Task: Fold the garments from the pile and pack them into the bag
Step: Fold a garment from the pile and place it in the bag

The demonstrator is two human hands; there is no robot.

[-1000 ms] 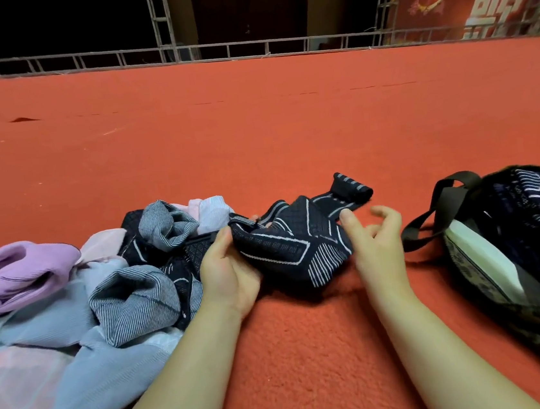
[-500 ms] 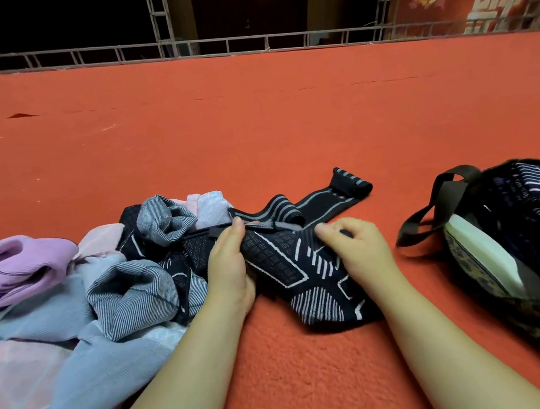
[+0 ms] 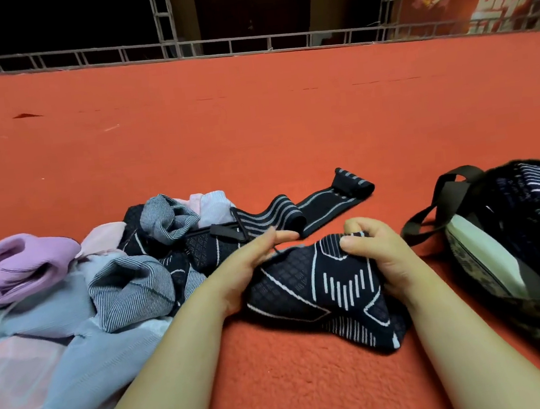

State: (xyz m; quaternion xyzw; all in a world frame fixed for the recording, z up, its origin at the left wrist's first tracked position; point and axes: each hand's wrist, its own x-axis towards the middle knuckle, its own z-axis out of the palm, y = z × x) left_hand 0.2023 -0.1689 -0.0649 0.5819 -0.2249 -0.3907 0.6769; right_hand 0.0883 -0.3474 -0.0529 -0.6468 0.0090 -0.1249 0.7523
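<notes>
- The black knitted garment with white line patterns point(image 3: 325, 285) lies on the red carpet point(image 3: 252, 122) in front of the person, between the heap of unfolded clothes on the left and the bag on the right, its near end drooping onto the carpet.
- The left hand point(image 3: 252, 267) cups the garment's left edge, fingers reaching along the top; whether the thumb pinches the cloth cannot be told for sure, though the hand looks closed around the fabric.
- The right hand point(image 3: 371, 253) grips the upper right corner, fingers curled and the cloth bunched under them.
- A long black elastic strap with grey stripes point(image 3: 316, 205) trails from the piece across the carpet toward the far side.
- Judging by its sag and creases, the garment is light, soft and stretchy; it should not slip but will likely lose its shape, so holding two corners or an edge seems best, with the strap tucked in first.
- The pile of lilac, pale blue, pink and grey-striped garments point(image 3: 72, 311) touches the black piece's left side and could drag along.
- The dark patterned bag with olive webbing handles point(image 3: 518, 243) stands open just to the right, already holding similar black cloth.
</notes>
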